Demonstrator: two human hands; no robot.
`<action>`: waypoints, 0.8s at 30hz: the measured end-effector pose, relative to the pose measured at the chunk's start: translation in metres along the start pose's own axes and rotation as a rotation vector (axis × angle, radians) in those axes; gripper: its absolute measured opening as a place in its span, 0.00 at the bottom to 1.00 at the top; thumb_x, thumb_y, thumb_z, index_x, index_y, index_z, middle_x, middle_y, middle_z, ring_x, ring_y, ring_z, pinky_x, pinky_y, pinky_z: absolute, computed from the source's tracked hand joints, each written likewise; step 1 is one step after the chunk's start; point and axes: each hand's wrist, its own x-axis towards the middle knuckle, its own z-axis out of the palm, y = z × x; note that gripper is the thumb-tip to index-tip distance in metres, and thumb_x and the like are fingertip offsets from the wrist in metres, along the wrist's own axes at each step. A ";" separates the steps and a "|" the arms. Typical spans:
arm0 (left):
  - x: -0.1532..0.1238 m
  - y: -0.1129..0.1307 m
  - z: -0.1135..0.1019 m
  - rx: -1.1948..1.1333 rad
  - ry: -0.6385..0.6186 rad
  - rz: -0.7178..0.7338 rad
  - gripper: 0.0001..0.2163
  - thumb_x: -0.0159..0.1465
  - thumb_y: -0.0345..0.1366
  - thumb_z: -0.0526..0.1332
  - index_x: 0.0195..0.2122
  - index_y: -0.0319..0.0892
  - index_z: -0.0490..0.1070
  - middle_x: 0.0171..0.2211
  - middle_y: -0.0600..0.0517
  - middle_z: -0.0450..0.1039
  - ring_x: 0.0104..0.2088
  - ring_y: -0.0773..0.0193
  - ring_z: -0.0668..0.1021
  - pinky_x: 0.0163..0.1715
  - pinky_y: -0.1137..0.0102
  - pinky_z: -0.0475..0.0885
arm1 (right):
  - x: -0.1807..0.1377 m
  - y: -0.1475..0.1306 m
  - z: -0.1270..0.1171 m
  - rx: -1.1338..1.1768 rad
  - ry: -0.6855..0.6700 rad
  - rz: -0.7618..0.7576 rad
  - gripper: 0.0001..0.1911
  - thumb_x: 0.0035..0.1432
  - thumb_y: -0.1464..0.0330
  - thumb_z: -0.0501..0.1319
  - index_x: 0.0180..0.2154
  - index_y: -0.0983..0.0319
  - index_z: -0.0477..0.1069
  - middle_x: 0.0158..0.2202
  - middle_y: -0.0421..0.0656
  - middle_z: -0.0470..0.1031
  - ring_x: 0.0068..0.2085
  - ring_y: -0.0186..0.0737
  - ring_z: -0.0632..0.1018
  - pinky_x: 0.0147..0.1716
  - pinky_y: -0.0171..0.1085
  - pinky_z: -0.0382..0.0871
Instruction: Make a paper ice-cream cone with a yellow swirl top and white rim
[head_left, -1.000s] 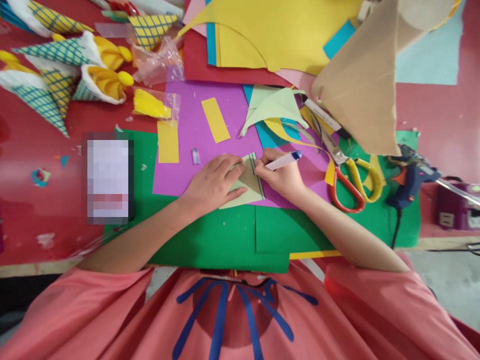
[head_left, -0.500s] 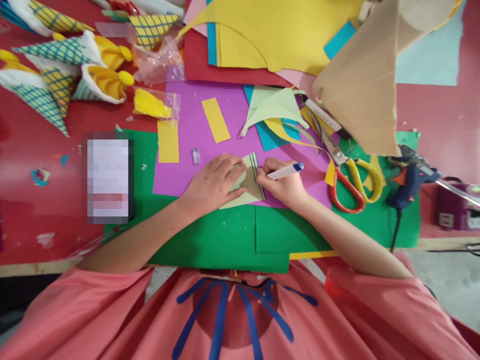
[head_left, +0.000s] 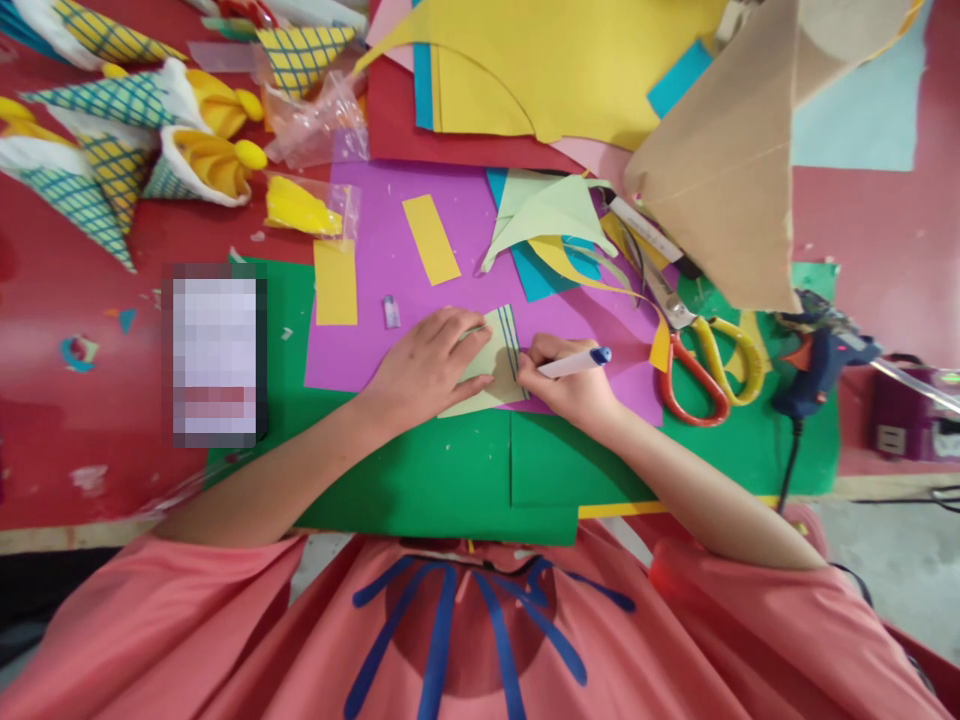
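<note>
Under my left hand (head_left: 427, 370) lies a small pale green piece of paper (head_left: 495, 350), held flat by spread fingers. Dark lines run along its right edge. My right hand (head_left: 574, 385) is closed around a white marker (head_left: 568, 362) with a blue end, its tip low at the paper's right edge and hidden by my fingers. A small marker cap (head_left: 391, 312) rests on the purple sheet (head_left: 360, 360), left of the paper. Two yellow paper strips (head_left: 431, 240) lie farther back on that sheet.
Scissors (head_left: 682, 318) with red and yellow handles and a glue gun (head_left: 821, 365) lie at right, near a tan cone (head_left: 727, 170). Left are a blurred-out phone (head_left: 215, 355) and several patterned cones (head_left: 82, 210). Green sheets (head_left: 420, 470) cover the front edge.
My right hand has moved slightly down and toward me with the marker, along the paper's right edge. A dark line there shows more fully. My left hand stays in place.
</note>
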 end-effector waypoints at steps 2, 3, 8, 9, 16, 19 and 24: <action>0.000 0.000 0.000 0.011 -0.002 -0.001 0.19 0.69 0.42 0.58 0.56 0.34 0.68 0.51 0.37 0.71 0.56 0.46 0.73 0.56 0.54 0.72 | -0.003 -0.001 -0.001 0.006 -0.005 0.005 0.15 0.52 0.68 0.55 0.19 0.58 0.51 0.15 0.33 0.54 0.18 0.27 0.57 0.19 0.31 0.51; 0.000 0.000 0.000 0.017 -0.003 0.000 0.19 0.69 0.42 0.58 0.56 0.34 0.67 0.51 0.38 0.71 0.56 0.47 0.73 0.56 0.54 0.72 | -0.005 -0.001 -0.001 0.009 -0.009 0.007 0.15 0.52 0.67 0.55 0.19 0.58 0.51 0.15 0.33 0.54 0.18 0.26 0.57 0.19 0.31 0.51; 0.000 0.000 0.001 0.020 0.009 0.003 0.19 0.69 0.43 0.57 0.55 0.34 0.67 0.51 0.38 0.71 0.56 0.47 0.74 0.56 0.55 0.72 | -0.011 -0.002 -0.002 0.018 -0.025 -0.010 0.16 0.54 0.67 0.55 0.19 0.58 0.51 0.14 0.32 0.53 0.18 0.26 0.56 0.18 0.30 0.49; 0.000 0.000 0.001 0.012 0.009 0.002 0.20 0.69 0.43 0.58 0.55 0.34 0.67 0.51 0.37 0.71 0.56 0.47 0.73 0.56 0.55 0.72 | -0.012 -0.001 -0.002 0.017 -0.028 -0.013 0.16 0.54 0.67 0.55 0.19 0.58 0.51 0.14 0.32 0.54 0.18 0.26 0.56 0.18 0.31 0.49; 0.001 0.000 0.000 -0.006 -0.024 -0.031 0.19 0.69 0.43 0.58 0.55 0.35 0.68 0.52 0.37 0.71 0.56 0.46 0.73 0.56 0.53 0.72 | -0.013 -0.001 -0.006 0.053 -0.109 0.025 0.15 0.53 0.67 0.56 0.18 0.59 0.54 0.15 0.33 0.56 0.18 0.27 0.58 0.19 0.32 0.50; 0.000 0.001 0.000 -0.024 -0.056 -0.053 0.22 0.68 0.45 0.59 0.57 0.36 0.68 0.54 0.37 0.71 0.58 0.45 0.73 0.58 0.52 0.70 | -0.011 -0.003 -0.011 0.196 -0.141 0.100 0.16 0.52 0.67 0.57 0.17 0.59 0.56 0.14 0.33 0.57 0.18 0.27 0.58 0.19 0.31 0.51; -0.008 0.008 -0.003 0.020 -0.165 -0.038 0.37 0.65 0.53 0.61 0.68 0.32 0.56 0.65 0.33 0.62 0.66 0.43 0.66 0.68 0.50 0.58 | -0.012 0.006 -0.015 0.583 0.039 0.278 0.16 0.54 0.63 0.63 0.19 0.59 0.62 0.16 0.36 0.69 0.17 0.29 0.66 0.18 0.32 0.58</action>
